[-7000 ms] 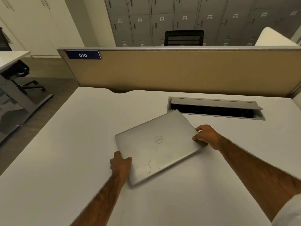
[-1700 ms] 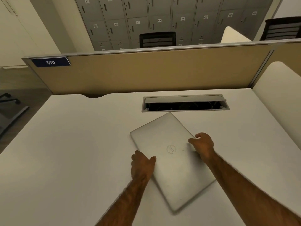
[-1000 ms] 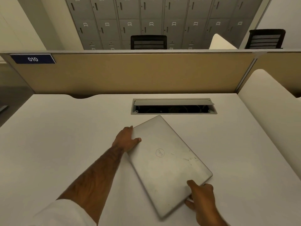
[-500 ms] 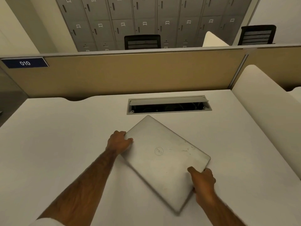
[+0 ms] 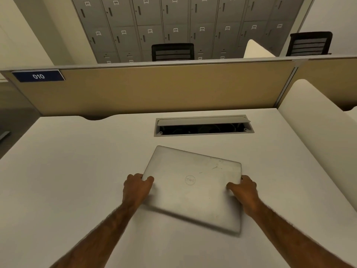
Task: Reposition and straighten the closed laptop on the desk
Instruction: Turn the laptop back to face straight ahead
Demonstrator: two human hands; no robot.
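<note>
A closed silver laptop (image 5: pixel 193 182) with a round logo on its lid lies on the white desk (image 5: pixel 67 171), a little askew, its left end farther from me than its right end. Its near edge is blurred with motion. My left hand (image 5: pixel 136 187) grips the laptop's left edge, thumb on the lid. My right hand (image 5: pixel 244 192) grips the right edge, fingers curled round it.
An open cable tray (image 5: pixel 202 125) is set into the desk just beyond the laptop. A tan partition (image 5: pixel 164 88) with a blue "010" label (image 5: pixel 38 76) closes the far side. A white rounded divider (image 5: pixel 316 122) borders the right. Grey lockers and black chairs stand behind.
The laptop has turned counter-clockwise from a steep diagonal to nearly square with the desk. My left hand slid down its left edge; my right hand moved up along the right edge.
</note>
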